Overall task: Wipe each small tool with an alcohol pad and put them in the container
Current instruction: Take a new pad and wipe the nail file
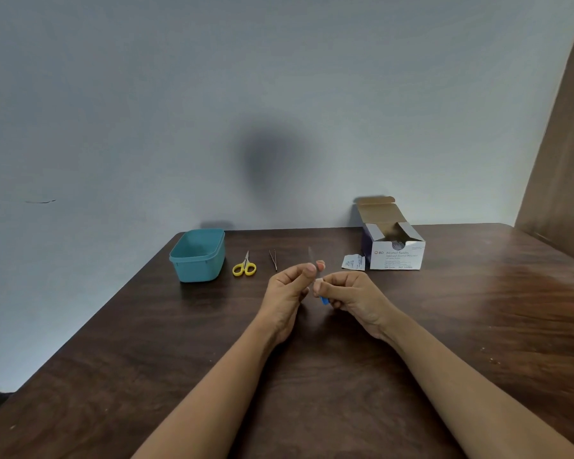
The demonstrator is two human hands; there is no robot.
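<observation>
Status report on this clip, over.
Both hands pinching blue-handled thin tool. Teal plastic container empty; yellow scissors, tweezers waiting. Nothing obstructing.

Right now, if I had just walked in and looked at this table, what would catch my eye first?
Probably the two bare hands meeting mid-table, the left hand and right hand pinching a thin blue-handled tool between them. Next, the teal plastic container at the far left, with the yellow-handled scissors and thin metal tweezers lying beside it. At the far right stands an open white alcohol swab box.
</observation>
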